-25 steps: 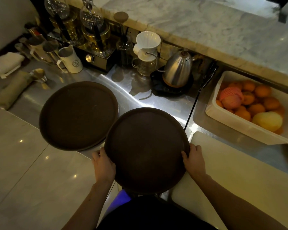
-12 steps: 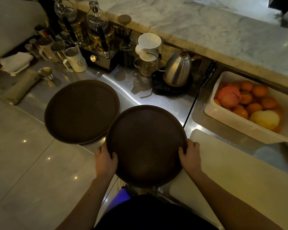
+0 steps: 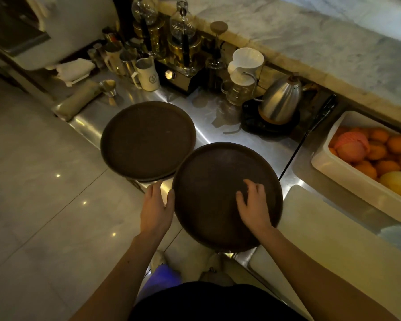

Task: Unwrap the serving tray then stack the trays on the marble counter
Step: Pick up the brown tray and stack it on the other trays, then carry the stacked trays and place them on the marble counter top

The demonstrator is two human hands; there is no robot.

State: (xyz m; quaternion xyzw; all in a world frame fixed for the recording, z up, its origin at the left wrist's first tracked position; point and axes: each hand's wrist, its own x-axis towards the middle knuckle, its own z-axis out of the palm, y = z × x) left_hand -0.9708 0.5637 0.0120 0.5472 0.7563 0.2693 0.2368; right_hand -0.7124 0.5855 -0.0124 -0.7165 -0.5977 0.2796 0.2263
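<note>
Two round dark brown serving trays lie on the steel counter. The near tray (image 3: 213, 181) overhangs the counter's front edge. My left hand (image 3: 156, 209) rests against its left rim, thumb touching the edge. My right hand (image 3: 252, 205) sits on top of the tray's surface, fingers curled and pinching at it; any wrap there is too faint to make out. The far tray (image 3: 146, 139) sits to the left, on what looks like another tray beneath it. The marble counter (image 3: 322, 38) runs along the back, raised above the steel one.
Behind the trays stand a steel kettle (image 3: 280, 100) on a black base, a white dripper (image 3: 245, 63), siphon brewers (image 3: 183, 42) and steel jugs (image 3: 125, 61). A white tub of oranges (image 3: 347, 172) sits right, a white cutting board (image 3: 329, 239) near right.
My right hand has left the near tray's right rim and moved onto its top surface. My left hand has loosened on the left rim. The view has shifted.
</note>
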